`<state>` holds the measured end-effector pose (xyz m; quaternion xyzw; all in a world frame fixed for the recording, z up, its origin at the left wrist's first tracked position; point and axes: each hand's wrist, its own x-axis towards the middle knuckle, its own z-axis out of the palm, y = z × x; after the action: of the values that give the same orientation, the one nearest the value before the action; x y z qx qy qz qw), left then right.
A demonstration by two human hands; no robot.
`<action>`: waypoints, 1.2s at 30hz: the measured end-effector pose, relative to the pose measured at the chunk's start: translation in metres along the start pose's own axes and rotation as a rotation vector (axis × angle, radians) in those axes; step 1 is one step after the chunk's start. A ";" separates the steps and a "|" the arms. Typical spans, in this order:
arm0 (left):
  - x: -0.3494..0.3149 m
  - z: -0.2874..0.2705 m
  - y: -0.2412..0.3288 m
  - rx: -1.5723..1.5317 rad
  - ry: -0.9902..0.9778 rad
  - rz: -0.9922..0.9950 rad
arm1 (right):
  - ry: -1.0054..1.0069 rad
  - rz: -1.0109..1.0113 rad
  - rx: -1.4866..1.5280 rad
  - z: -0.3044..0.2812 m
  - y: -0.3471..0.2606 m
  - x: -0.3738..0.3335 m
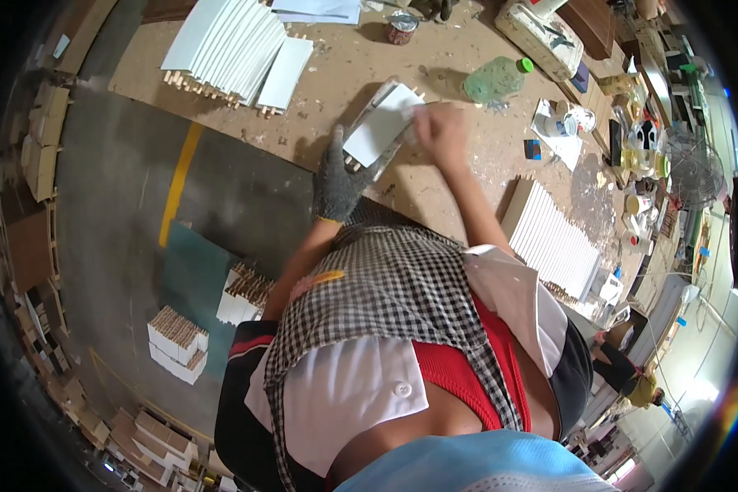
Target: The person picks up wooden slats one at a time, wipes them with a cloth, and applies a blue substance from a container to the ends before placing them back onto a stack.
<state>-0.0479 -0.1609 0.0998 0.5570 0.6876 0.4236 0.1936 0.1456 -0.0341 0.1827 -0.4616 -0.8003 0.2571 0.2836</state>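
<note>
My left hand (336, 179), in a dark grey knit glove, is closed around the near left edge of a small white panel (379, 127), holding it tilted over the worktable (328, 90). Short wooden dowels stick out of the panel's two ends. Something thin and white shows under it; whether that is a second panel I cannot tell. My bare right hand (441, 131) is curled into a fist at the panel's right end, slightly blurred. What its fingers hold, if anything, is hidden.
White dowelled panels (221, 45) stand in a row at far left, one panel (285, 75) beside them. Another row (551, 238) is at right. A green-capped bottle (497, 79), a small can (401, 29) and a stained white container (539, 39) stand beyond. Stacks (178, 340) sit lower left.
</note>
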 end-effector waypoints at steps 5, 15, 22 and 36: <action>-0.012 0.015 -0.020 -0.418 -0.062 -0.111 | -0.095 -0.455 -0.238 0.061 -0.015 -0.039; -0.006 0.000 0.005 -0.367 -0.066 -0.128 | -0.021 -0.133 -0.093 0.023 -0.003 0.010; -0.001 -0.013 0.028 -0.286 -0.032 -0.041 | 0.032 0.101 0.209 0.040 0.090 -0.019; 0.027 -0.037 0.047 -0.649 -0.002 -0.201 | 0.177 -0.288 -0.126 0.045 -0.007 -0.023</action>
<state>-0.0553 -0.1481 0.1638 0.3962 0.5681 0.5987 0.4023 0.1203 -0.0644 0.1504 -0.3798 -0.8446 0.1216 0.3573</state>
